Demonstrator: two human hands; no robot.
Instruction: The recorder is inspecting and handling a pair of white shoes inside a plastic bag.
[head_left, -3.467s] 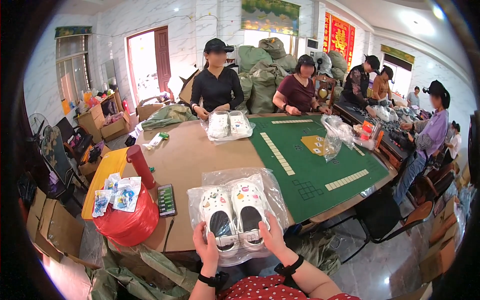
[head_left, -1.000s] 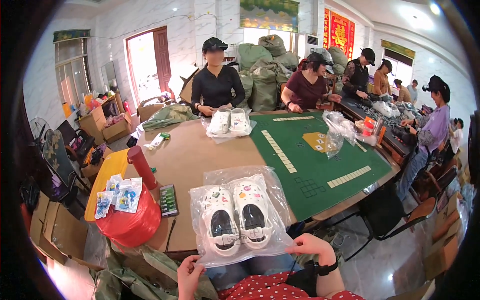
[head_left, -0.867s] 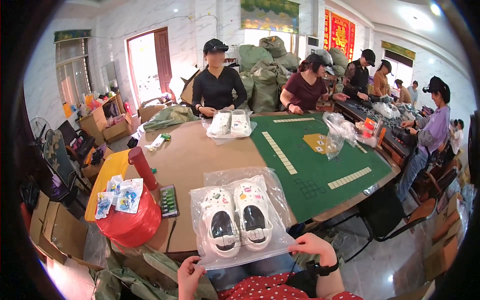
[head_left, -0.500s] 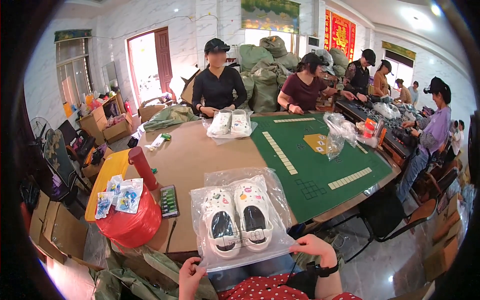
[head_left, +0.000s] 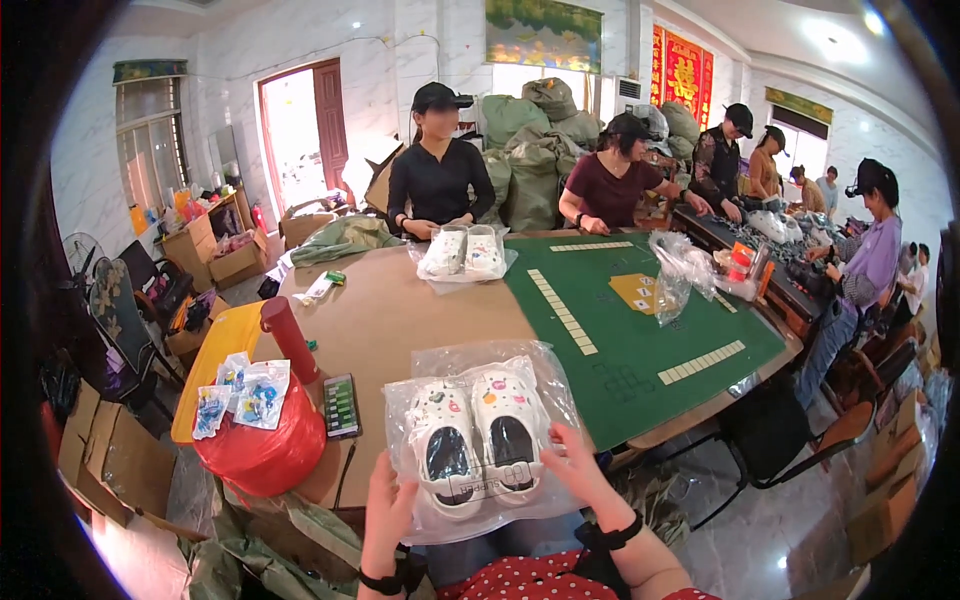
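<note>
A pair of white clogs (head_left: 447, 410) with small coloured charms and dark insoles lies side by side in a clear plastic bag (head_left: 480, 525) at the near table edge, toes facing away. At the bag's left side is my left hand (head_left: 388, 497), open, its fingers against the plastic. My right hand (head_left: 577, 468) is open too, fingers spread along the bag's right side by the heel of the right clog. The near end of the bag reaches past the table edge over my lap.
Left stand a red twine roll (head_left: 265, 450) topped with small packets, a red thermos (head_left: 287, 338) and a phone (head_left: 341, 406). Across the table, a person in black (head_left: 440, 180) has another bagged pair of clogs (head_left: 463, 252). A green mat (head_left: 640, 370) covers the right side.
Both hands have let go of the bag's near corners and moved up to its sides. The bag and clogs have shifted only slightly.
</note>
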